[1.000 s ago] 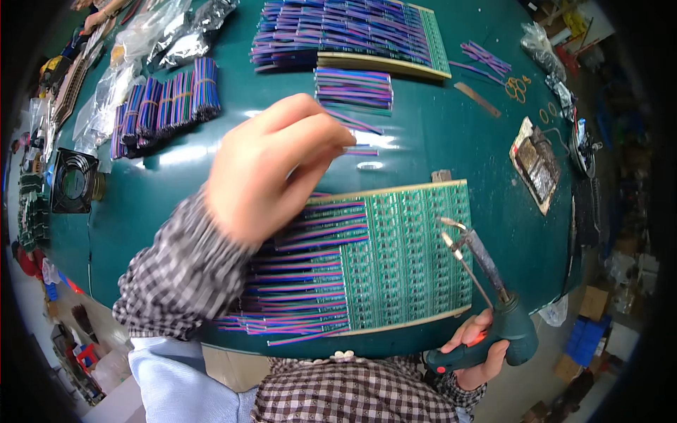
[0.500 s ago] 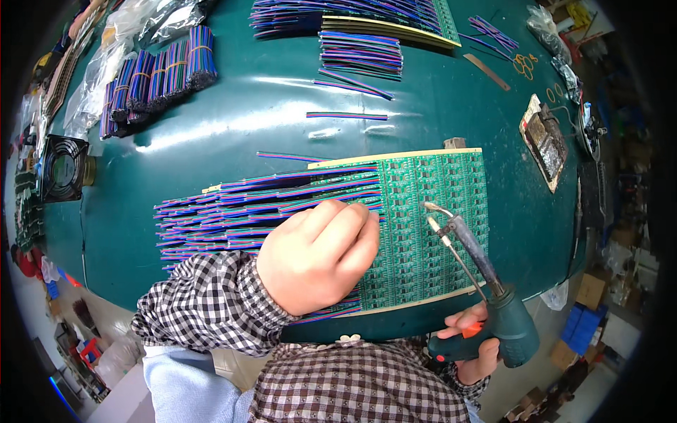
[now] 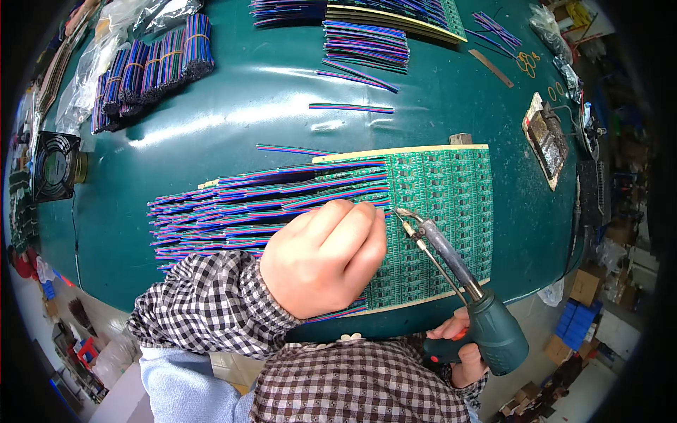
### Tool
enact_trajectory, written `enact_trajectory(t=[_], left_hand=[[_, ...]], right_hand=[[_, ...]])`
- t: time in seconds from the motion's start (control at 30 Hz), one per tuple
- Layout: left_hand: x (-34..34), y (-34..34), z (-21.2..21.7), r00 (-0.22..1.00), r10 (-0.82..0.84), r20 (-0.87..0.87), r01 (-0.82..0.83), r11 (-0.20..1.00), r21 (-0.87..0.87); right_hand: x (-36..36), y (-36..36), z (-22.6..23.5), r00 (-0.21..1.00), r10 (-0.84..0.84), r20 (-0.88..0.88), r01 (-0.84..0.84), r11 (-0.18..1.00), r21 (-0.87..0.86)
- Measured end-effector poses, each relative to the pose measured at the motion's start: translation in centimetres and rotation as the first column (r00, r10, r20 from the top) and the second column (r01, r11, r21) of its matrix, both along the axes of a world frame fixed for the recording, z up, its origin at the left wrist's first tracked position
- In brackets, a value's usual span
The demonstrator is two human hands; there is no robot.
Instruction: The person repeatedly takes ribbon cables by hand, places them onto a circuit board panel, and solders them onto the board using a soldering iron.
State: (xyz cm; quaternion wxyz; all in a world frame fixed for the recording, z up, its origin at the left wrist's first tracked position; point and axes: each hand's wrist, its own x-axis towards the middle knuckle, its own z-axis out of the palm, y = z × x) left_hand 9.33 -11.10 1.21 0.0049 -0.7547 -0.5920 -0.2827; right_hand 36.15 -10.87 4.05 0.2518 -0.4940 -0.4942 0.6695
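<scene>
Left hand [image 3: 324, 264] pinches a ribbon wire [image 3: 331, 199] against the green circuit panel [image 3: 441, 211]; right hand [image 3: 462, 345], at five o'clock, grips the soldering gun [image 3: 465, 296], whose tip should meet the joint steadily.

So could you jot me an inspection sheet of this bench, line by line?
Surface: dark green table, glossy, with glare patches.
Job's things: green circuit-board panel with striped ribbon wires fanned out to its left; soldering gun, tip over the panel.
Clutter: bundled wires, loose wire strips, more panels and wires at the far edge, small fan, tray of solder residue, plastic bags.
Grippers: left hand fisted on the wires at the panel; right hand grips the gun handle.
Cables: dark lead along the right edge.
Surroundings: cardboard boxes and blue crates on the floor.
</scene>
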Motion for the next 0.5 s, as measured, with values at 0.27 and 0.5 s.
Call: enact_trajectory(t=[0.27, 0.5], left_hand=[[0.08, 0.07, 0.04, 1.000, 0.008, -0.006, -0.008, 1.000, -0.004], [0.12, 0.12, -0.20, 1.000, 0.013, -0.015, -0.013, 1.000, 0.022]], right_hand=[[-0.56, -0.02, 0.32, 0.999, -0.027, 0.037, 0.027, 1.000, -0.005], [-0.41, -0.19, -0.10, 0.998, -0.039, -0.043, 0.043, 0.994, 0.100]])
